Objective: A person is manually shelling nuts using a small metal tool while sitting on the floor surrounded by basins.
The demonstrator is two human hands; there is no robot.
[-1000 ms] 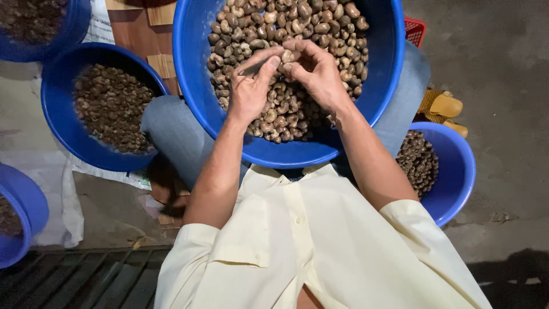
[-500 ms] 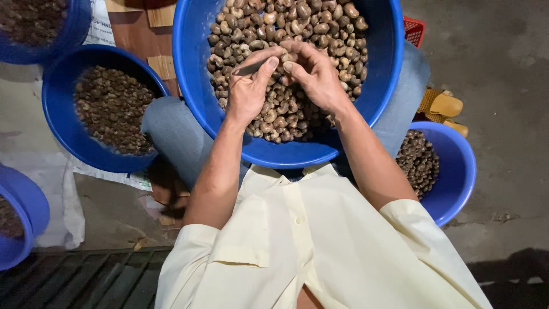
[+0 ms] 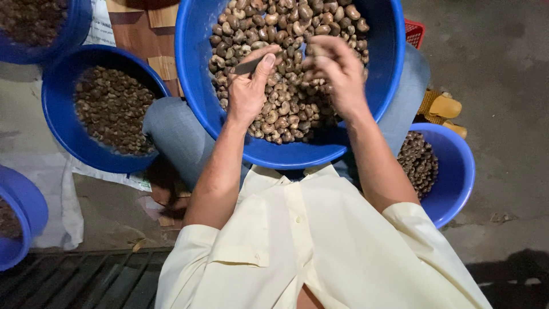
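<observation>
Bare concrete floor lies around us, with smaller blue tubs (image 3: 68,123) of brown nuts on the left and 1 more tub (image 3: 454,171) on the right. On our lap rests the big blue basin (image 3: 389,68), heaped with nuts in their shells (image 3: 286,109). Our left hand (image 3: 247,91) hovers over the heap, fingers curled, thumb pinning a thin dark blade-like tool (image 3: 247,67). Our right hand (image 3: 337,71) is bent at the wrist, fingertips pinched narrow; whether they grip a nut we cannot tell. We judge the work goes best with both hands close and low over the basin, so pieces drop back in.
</observation>
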